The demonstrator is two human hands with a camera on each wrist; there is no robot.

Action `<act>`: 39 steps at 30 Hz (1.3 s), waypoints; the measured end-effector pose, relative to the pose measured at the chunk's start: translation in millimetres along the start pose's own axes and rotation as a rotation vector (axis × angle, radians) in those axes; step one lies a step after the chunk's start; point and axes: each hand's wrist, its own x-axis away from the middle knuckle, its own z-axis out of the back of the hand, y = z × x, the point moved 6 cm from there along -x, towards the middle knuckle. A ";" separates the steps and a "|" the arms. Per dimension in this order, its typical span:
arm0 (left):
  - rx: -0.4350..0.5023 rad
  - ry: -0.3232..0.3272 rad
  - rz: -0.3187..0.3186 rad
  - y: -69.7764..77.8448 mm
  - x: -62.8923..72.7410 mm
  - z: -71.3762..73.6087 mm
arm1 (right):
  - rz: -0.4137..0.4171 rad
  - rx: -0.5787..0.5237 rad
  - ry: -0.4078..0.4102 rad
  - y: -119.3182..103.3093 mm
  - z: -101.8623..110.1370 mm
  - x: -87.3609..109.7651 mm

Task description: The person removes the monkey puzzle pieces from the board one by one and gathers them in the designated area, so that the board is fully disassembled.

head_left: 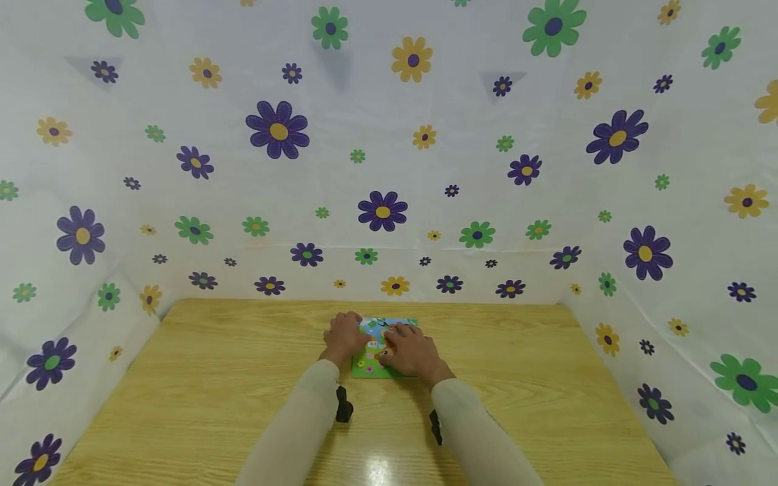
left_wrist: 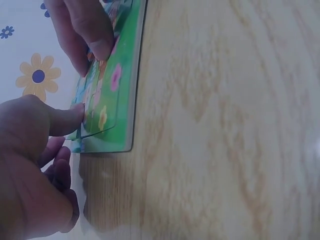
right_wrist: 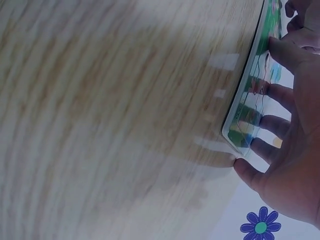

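Observation:
A flat picture jigsaw puzzle in a tray board (head_left: 371,371) lies on the wooden table, with a green border, flowers and a light blue top. In the left wrist view, piece seams and a slightly raised edge show on the puzzle (left_wrist: 111,107). My left hand (head_left: 344,336) holds the board's left edge, thumb on top and the other fingers curled beside the edge. Across the right half spreads my right hand (head_left: 415,351), its fingertips touching the pieces. In the right wrist view its little finger reaches past the corner of the board (right_wrist: 240,132). The right palm hides part of the picture.
The wooden table (head_left: 243,378) extends around the board on all sides. A white flower-printed sheet (head_left: 340,182) stands behind the table and along both sides. Dark wrist devices sit under both sleeves.

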 end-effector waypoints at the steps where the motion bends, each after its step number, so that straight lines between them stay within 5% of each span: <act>1: 0.005 -0.001 0.004 -0.6 -0.1 -0.6 | -0.001 0.005 -0.002 -0.3 0.1 0.0; 14: 0.010 -0.020 -0.014 2.3 -0.3 -1.2 | -0.013 0.077 -0.003 0.0 -3.2 -4.4; 24: 0.101 0.021 -0.136 -0.7 2.3 7.4 | -0.014 0.056 -0.016 -0.2 -1.0 -2.7; 39: 0.292 0.059 -0.187 -9.7 19.2 14.3 | 0.040 -0.020 0.031 7.7 -0.5 -1.3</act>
